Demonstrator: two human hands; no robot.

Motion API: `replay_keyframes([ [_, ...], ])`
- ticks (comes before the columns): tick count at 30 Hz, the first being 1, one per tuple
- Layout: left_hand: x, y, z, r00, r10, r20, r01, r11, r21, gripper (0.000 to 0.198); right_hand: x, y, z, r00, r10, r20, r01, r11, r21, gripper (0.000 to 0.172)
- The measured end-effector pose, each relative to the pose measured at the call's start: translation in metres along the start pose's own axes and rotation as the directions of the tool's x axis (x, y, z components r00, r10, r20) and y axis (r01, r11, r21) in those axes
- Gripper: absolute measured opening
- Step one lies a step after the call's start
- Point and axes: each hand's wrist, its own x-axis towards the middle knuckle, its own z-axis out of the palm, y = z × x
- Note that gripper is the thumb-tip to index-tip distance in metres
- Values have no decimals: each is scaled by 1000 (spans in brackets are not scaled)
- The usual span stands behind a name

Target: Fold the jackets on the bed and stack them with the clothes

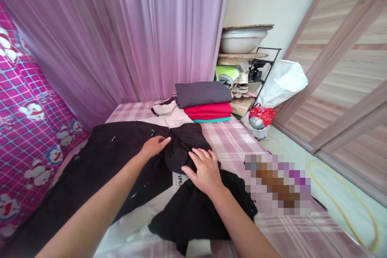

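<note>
A black garment (121,149) with small zip pulls lies spread over the bed, part of it bunched at its right side. My left hand (155,146) is at the bunched part, thumb extended and the other fingers curled against the cloth, seeming to pinch it. Spread fingers of my right hand (206,169) rest on the same black cloth, palm down. Beneath that hand, more black fabric (193,213) spreads toward the front edge. White cloth (136,217) with dark lettering shows from under the black pieces.
Beyond the garment stands a stack of folded clothes, dark grey (202,93) over red (208,110). A plaid sheet (223,137) covers the bed. Purple curtains (169,28) hang behind. A rack (272,64) with shoes and basins, plus bags (263,117), stands right of the bed.
</note>
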Motion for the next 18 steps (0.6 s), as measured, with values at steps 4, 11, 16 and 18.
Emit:
replay_keyframes([
  [4, 13, 18, 10, 996, -85, 15, 86, 992, -95, 41, 10, -24, -2, 989, -39, 144, 44, 998, -33, 35],
  [11, 22, 36, 16, 993, -96, 75, 119, 893, -434, 32, 19, -5, -14, 988, 71, -134, -50, 986, 158, 35],
  [16, 13, 45, 16, 980, -53, 192, 159, 788, -595, 49, 8, -4, -6, 958, 49, -283, 39, 954, 296, 36],
  [18, 6, 43, 15, 976, -36, 213, 167, 753, -637, 57, 6, -6, -3, 951, 57, -304, 50, 942, 332, 37],
])
